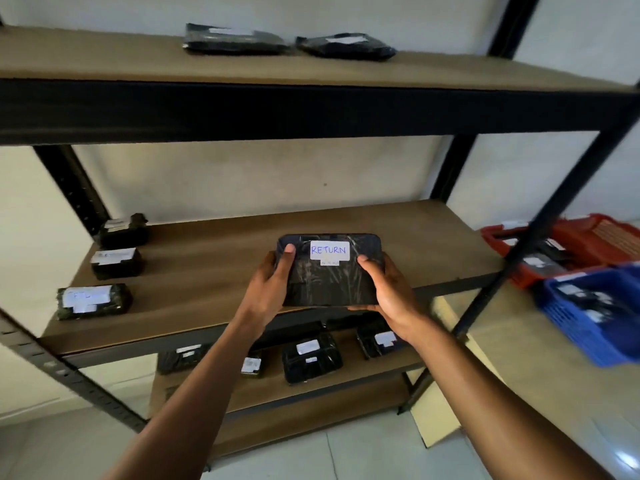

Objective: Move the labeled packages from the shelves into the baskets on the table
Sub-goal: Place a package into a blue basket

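Both hands hold one black wrapped package (329,278) over the front edge of the middle shelf (207,271). The left hand (268,289) grips its nine o'clock end and the right hand (389,292) its three o'clock end. Each has a thumb laid on the top face, and the other fingers go under the package, out of sight. Its white label (328,250) reads RETURN; a smaller line below that is too small to read. Whether the package's far edge touches the board cannot be told.

At nine o'clock from it, three smaller packages (117,263) lie in a row on the same shelf, their labels blurred. At twelve o'clock, two flat packages (287,41) lie side by side on the top shelf (104,60). At six o'clock, lower-shelf packages (311,356) are partly covered by the forearms.

At three o'clock, a red basket (595,244) and a blue basket (581,327) sit on the table (512,327), blurred and crossed by a black shelf post (509,268). Both seem to hold labelled packages, and the frame edge cuts off the blue one.
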